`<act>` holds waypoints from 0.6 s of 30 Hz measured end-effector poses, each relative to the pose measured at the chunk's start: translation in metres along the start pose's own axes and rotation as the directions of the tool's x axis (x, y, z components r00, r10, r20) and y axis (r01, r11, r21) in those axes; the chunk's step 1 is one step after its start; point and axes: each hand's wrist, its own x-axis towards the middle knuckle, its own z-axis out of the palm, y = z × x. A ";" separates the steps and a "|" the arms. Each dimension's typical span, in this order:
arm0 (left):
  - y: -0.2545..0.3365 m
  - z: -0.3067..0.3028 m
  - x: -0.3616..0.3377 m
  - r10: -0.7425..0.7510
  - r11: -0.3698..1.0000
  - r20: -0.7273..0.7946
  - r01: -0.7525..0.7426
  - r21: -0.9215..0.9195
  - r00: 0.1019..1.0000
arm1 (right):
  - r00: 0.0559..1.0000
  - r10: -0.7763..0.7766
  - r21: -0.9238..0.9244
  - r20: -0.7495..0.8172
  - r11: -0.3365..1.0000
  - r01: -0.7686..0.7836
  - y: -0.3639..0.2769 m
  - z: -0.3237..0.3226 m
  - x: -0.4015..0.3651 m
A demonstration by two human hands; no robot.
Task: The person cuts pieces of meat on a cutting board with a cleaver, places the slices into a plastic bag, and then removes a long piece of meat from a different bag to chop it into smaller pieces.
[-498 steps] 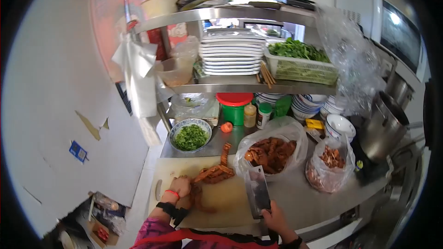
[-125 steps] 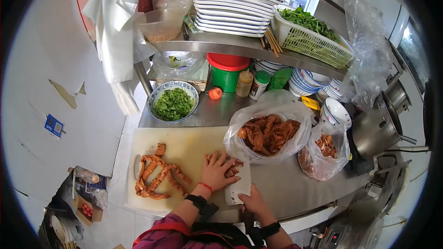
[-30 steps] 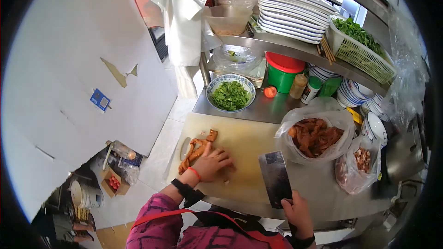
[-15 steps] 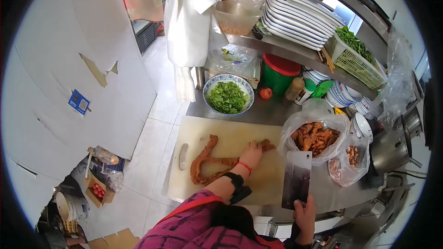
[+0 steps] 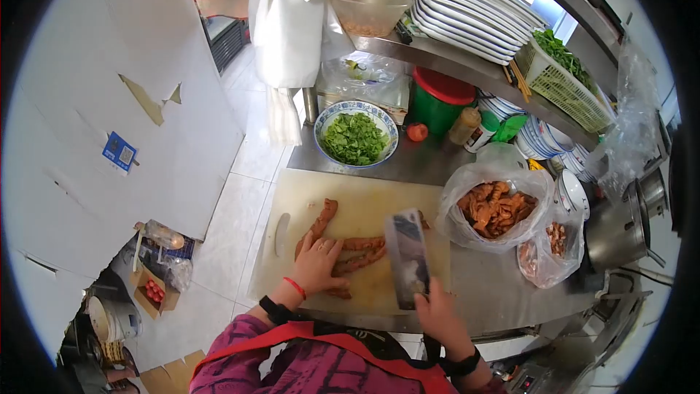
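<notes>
A long strip of brown meat (image 5: pixel 354 246) lies bent on the pale cutting board (image 5: pixel 364 188). My left hand (image 5: pixel 316 261) rests on its left part with the fingers spread, covering some of it. My right hand (image 5: pixel 440 314) grips the handle of a wide cleaver (image 5: pixel 408 259), whose blade is over the right part of the board, close to the strip's right end. Part of the strip is hidden behind the blade. Just behind the board stands a patterned bowl of chopped greens (image 5: pixel 355 138).
Right of the board are a plastic bag of brown meat pieces (image 5: pixel 497 209) and a smaller bag (image 5: pixel 552 248). A metal pot (image 5: pixel 616 230) stands at the far right. Stacked white trays (image 5: pixel 474 14) and a basket of greens (image 5: pixel 569 80) sit on the shelf above.
My left hand has moved left along the meat, from its right end to its left part. The cleaver has come left over the board. The strip's left bend is pressed into a different shape.
</notes>
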 end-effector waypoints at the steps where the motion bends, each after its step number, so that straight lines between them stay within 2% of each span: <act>1: 0.001 0.008 -0.001 -0.007 0.999 -0.051 0.009 0.035 0.999 | 0.992 -0.116 -0.102 0.057 0.987 0.122 -0.010 0.004 0.006; 3: 0.003 0.020 -0.002 -0.015 0.997 -0.101 0.022 0.069 0.995 | 0.985 -0.117 -0.086 0.128 0.988 0.128 -0.029 0.015 0.021; 5: 0.004 0.028 -0.002 -0.027 0.999 -0.075 0.025 -0.031 0.997 | 0.974 -0.115 -0.072 0.195 0.989 0.131 -0.043 0.026 0.031; 9: 0.004 0.036 -0.001 -0.030 0.999 -0.066 0.031 0.012 0.997 | 0.951 -0.121 -0.196 0.284 0.964 0.181 -0.046 0.043 0.044; 13: -0.001 0.052 -0.002 0.034 0.999 -0.148 -0.036 -0.007 0.988 | 0.936 -0.085 -0.258 0.342 0.949 0.181 -0.045 0.050 0.049; 14: -0.003 0.057 -0.001 0.074 0.997 -0.187 -0.077 -0.007 0.980 | 0.936 -0.077 -0.261 0.342 0.950 0.174 -0.044 0.054 0.055; 16: -0.001 0.049 -0.001 0.091 0.994 -0.174 -0.101 -0.050 0.981 | 0.947 -0.146 -0.177 0.285 0.963 0.202 -0.039 0.070 0.071; 18: 0.002 0.043 0.002 0.104 0.989 -0.189 -0.122 -0.086 0.976 | 0.957 -0.146 -0.173 0.250 0.966 0.192 -0.040 0.078 0.083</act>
